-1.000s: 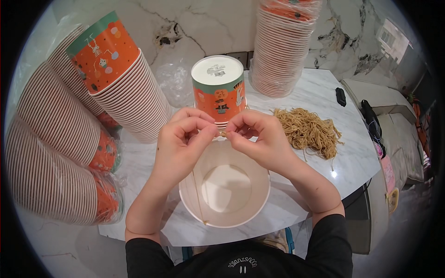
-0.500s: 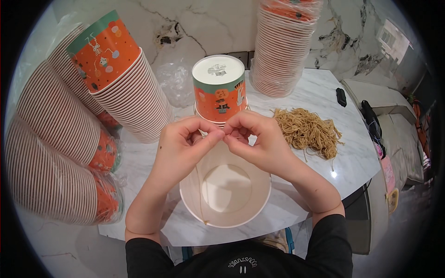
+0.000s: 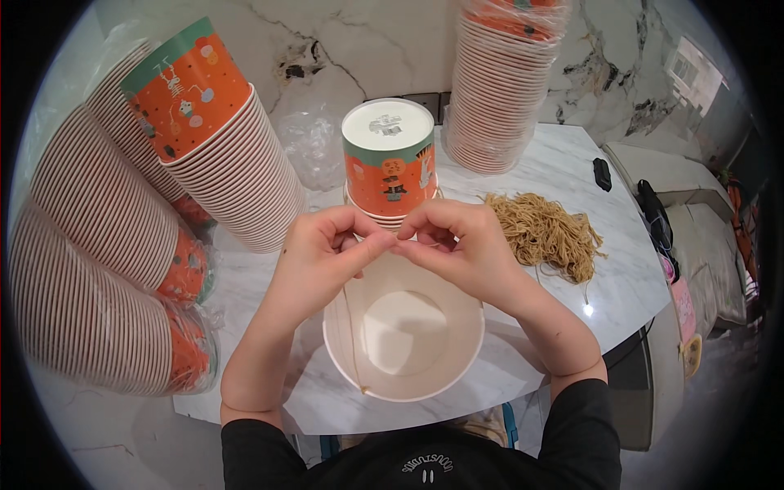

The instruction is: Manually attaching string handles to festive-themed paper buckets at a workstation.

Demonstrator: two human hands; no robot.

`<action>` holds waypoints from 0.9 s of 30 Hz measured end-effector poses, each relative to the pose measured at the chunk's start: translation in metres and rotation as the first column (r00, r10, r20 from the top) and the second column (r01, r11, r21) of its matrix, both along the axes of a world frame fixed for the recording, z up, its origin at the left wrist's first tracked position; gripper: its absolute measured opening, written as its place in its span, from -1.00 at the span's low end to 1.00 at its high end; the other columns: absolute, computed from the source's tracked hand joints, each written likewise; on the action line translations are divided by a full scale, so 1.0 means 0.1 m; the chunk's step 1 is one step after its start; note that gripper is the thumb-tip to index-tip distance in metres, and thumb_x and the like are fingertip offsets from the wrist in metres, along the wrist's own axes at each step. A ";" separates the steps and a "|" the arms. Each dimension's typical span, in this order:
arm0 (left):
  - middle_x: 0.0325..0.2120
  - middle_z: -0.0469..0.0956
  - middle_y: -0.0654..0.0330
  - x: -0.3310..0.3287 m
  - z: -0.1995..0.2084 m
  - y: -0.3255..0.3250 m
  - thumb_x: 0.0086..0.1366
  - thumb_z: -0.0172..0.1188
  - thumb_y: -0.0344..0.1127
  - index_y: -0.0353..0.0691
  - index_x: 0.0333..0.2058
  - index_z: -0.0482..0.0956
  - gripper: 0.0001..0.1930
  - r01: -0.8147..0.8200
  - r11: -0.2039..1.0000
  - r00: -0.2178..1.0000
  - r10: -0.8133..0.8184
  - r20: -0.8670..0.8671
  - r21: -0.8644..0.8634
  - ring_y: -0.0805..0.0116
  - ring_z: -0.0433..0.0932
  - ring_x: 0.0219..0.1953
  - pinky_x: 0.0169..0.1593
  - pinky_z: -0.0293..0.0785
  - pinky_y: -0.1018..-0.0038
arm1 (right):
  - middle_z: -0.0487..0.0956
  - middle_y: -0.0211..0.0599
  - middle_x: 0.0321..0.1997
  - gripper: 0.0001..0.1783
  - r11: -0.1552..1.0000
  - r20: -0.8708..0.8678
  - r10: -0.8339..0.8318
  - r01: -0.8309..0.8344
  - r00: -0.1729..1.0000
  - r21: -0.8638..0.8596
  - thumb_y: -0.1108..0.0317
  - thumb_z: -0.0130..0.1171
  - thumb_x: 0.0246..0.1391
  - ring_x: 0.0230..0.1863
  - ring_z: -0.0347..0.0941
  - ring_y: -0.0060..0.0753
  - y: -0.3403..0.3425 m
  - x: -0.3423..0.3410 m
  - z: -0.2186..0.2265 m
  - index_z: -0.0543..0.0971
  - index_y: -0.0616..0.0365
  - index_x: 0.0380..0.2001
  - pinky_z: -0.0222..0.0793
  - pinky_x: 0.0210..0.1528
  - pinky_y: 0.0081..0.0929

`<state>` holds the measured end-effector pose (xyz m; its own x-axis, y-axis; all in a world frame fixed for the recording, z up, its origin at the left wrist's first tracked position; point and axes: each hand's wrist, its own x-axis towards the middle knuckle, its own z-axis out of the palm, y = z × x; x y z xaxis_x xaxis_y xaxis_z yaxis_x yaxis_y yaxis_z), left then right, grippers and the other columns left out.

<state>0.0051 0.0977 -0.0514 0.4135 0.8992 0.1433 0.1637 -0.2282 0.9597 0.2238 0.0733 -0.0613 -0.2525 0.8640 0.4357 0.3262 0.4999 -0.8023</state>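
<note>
Above the middle of the desk [image 3: 621, 269], the left hand [image 3: 314, 257] and right hand [image 3: 465, 245] meet tip to tip. Thumb and fingers of each are pressed together, pinching a bit of tan cord [image 3: 349, 339] that barely shows between them. More of the cord hangs from behind the left hand, down inside the left wall of an open white bucket [image 3: 457, 327], to a small knot at its near rim. That bucket stands mouth up close to the desk's near edge, below the hands.

Just beyond the fingers stands an upturned orange and green bucket [image 3: 389, 181], its pale base on top. A heap of tan cords [image 3: 547, 233] lies toward the desk's right edge, and a small black object [image 3: 602, 174] sits nearer the far right corner. By the far edge rises a tall bucket stack [image 3: 498, 98] in clear plastic; a crumpled clear bag [image 3: 310, 147] lies left of the upturned bucket. Along the left edge, a leaning bucket stack [image 3: 237, 175] stands beside several wrapped stacks [image 3: 94, 302].
</note>
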 end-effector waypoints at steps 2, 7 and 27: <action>-0.44 0.67 0.31 -0.01 -0.01 0.01 0.35 0.38 -0.40 -0.34 -0.29 0.69 -0.88 0.016 0.999 1.000 -0.016 -0.010 -0.030 0.74 0.48 -0.53 -0.48 0.36 0.75 | 0.39 -0.46 -0.64 -0.82 1.000 0.013 0.004 -0.004 1.000 -0.003 0.40 0.43 0.10 -0.58 0.29 -0.65 0.00 0.00 0.00 0.60 0.22 -0.36 0.24 -0.51 -0.54; -0.46 0.66 0.33 0.00 0.01 0.03 0.35 0.38 -0.39 -0.32 -0.31 0.69 -0.88 0.048 0.995 0.998 -0.046 0.030 -0.088 0.73 0.48 -0.53 -0.49 0.34 0.75 | 0.24 -0.52 -0.71 -0.82 1.000 0.078 0.000 0.002 0.997 -0.027 0.37 0.43 0.10 -0.64 0.16 -0.66 0.00 0.03 -0.01 0.60 0.17 -0.36 0.11 -0.55 -0.51; -0.45 0.59 0.46 -0.03 0.02 0.05 0.43 0.31 -0.33 -0.28 -0.29 0.62 -0.85 0.144 0.981 0.989 -0.136 0.064 -0.132 0.82 0.42 -0.47 -0.42 0.31 0.75 | 0.35 -0.45 -0.72 -0.85 0.999 0.062 -0.041 0.040 0.997 0.021 0.38 0.35 -0.02 -0.67 0.19 -0.62 -0.03 0.02 0.01 0.73 0.11 -0.33 0.15 -0.57 -0.54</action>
<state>0.0019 0.1025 -0.0497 0.5317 0.8455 0.0495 0.0858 -0.1120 0.9900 0.2256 0.0706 -0.0600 -0.2445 0.8655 0.4372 0.3956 0.5007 -0.7699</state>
